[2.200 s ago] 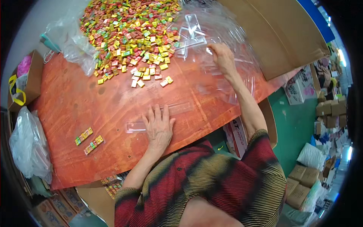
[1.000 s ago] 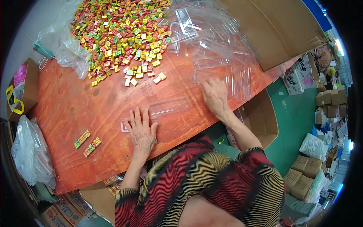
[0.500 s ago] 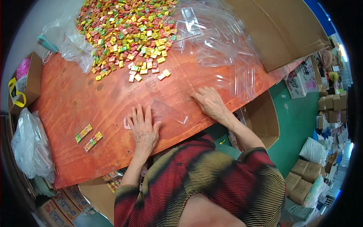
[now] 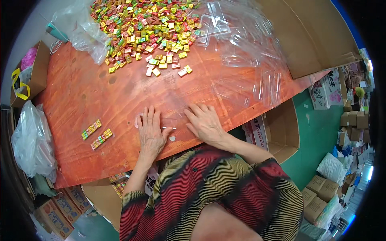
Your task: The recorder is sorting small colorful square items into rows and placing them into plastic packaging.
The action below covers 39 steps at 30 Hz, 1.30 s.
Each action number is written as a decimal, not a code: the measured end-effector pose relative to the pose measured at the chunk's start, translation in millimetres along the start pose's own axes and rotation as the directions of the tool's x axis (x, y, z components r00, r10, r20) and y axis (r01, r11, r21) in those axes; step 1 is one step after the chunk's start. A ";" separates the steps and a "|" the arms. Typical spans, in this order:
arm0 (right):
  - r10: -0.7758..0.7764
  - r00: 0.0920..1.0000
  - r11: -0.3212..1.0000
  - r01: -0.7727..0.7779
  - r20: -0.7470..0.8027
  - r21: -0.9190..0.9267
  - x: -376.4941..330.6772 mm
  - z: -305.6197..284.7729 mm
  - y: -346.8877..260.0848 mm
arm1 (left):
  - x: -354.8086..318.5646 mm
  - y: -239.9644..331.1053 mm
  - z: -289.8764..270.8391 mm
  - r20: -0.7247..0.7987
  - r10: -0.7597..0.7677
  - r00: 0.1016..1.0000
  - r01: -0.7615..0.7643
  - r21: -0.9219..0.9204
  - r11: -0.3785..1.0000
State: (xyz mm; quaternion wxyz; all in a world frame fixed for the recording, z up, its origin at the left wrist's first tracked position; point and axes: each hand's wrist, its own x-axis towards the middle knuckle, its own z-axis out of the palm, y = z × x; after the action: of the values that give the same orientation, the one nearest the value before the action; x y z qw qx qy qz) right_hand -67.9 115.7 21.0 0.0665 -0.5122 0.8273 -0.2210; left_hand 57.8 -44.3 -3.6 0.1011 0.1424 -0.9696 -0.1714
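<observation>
My left hand [image 4: 151, 132] lies flat near the table's front edge, fingers stretched out over a clear plastic piece [image 4: 169, 122] that is hard to make out against the wood. To its right my right hand [image 4: 206, 125] rests palm down with its fingers spread, close to the same plastic. Neither hand grips anything. Left of my hands lie two short rows of small coloured boxes, a farther row [image 4: 91, 129] and a nearer row [image 4: 101, 139]. Part of the plastic is hidden under my fingers.
A large heap of little red, yellow and green boxes [image 4: 148, 30] covers the far side of the red-brown table [image 4: 88, 96]. Clear plastic trays [image 4: 241, 44] pile up at the far right, beside a big cardboard box [image 4: 313, 36]. Plastic bags [image 4: 32, 140] hang at the left edge.
My right hand has moved left and slightly nearer, toward my left hand. My left hand stays nearly in place on the plastic, and the view has shifted a little.
</observation>
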 end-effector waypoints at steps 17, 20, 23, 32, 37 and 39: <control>0.128 0.980 0.928 -0.171 -0.150 -0.330 -11.2 -25.9 64.6 | 15.1 11.0 8.8 0.059 0.132 0.990 -0.136 0.074 0.988; 0.115 0.989 0.950 -0.138 -0.095 -0.279 -9.1 -34.7 56.8 | 13.3 16.2 15.9 -0.009 0.036 0.999 -0.036 0.052 0.998; 0.119 0.992 0.969 -0.125 -0.039 -0.211 9.4 -49.9 49.1 | 19.9 11.2 10.8 -0.066 -0.039 0.997 0.041 0.020 0.999; -0.300 0.938 0.954 0.292 -0.175 -0.071 212.2 -21.3 60.8 | 167.9 -90.1 -17.8 -0.303 -0.044 0.952 0.085 0.124 0.989; -0.239 0.944 0.964 0.201 -0.227 -0.176 258.5 19.3 57.8 | 186.8 -99.2 -3.7 -0.223 -0.050 0.973 0.099 0.215 0.972; -0.317 0.930 0.927 0.264 -0.185 -0.266 247.5 31.4 58.3 | 172.7 -93.4 4.0 -0.166 -0.072 0.983 0.104 0.189 0.977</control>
State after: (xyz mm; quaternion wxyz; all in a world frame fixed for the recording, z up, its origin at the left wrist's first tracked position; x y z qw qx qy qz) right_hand -220.4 -88.7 -3.6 -0.1225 -0.6056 0.7642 -0.1848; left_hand -82.8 -180.9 -15.7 0.1556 0.2077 -0.9634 -0.0673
